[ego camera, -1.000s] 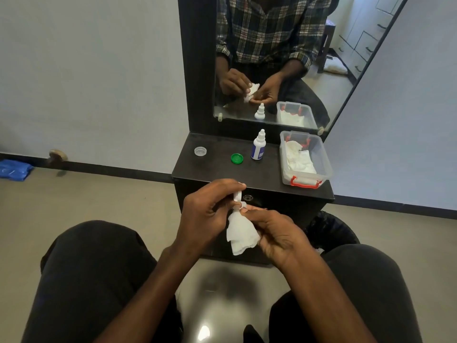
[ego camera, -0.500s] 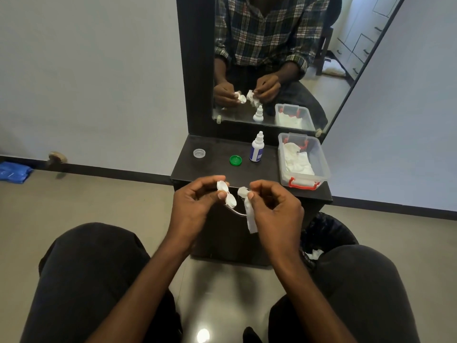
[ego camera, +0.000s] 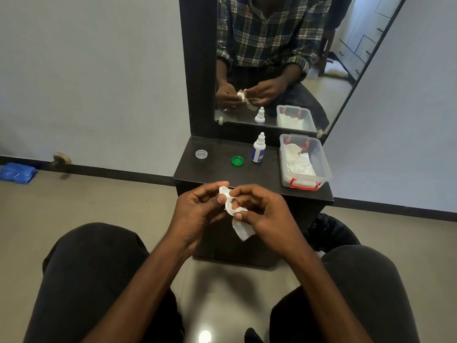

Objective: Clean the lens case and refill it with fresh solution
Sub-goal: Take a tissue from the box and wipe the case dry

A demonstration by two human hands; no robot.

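**Two hands wiping a white lens case with a tissue**

We looked down from head height at our own two hands, held close together above our lap and just in front of a small dark tabletop (ego camera: 217, 170). Our left hand (ego camera: 197, 209) had its fingers curled and pinched the upper end of a white lens case (ego camera: 224, 191) between thumb and forefinger. Our right hand (ego camera: 265, 211) was curled too, its fingers pressing a white tissue (ego camera: 243, 230) against the lower part of the case; a loose corner of the tissue hung down below that hand. The case sat between the two hands, in the air, not touching the tabletop. How much of the case lay under the tissue we could not tell.

On the tabletop behind the hands stood an upright white dropper bottle (ego camera: 258, 151) with a blue label. Just to its left lay a green cap (ego camera: 237, 161), and farther left, well apart, a clear cap (ego camera: 201, 153). At the right edge sat a clear plastic box (ego camera: 324, 167) with red clips, holding crumpled white tissues. A mirror (ego camera: 346, 58) rose behind the tabletop and showed a person in a plaid shirt with the same two hands at work. Our dark-trousered knees framed the bottom of the view, and a black bin (ego camera: 329, 231) stood on the floor beside the right knee.
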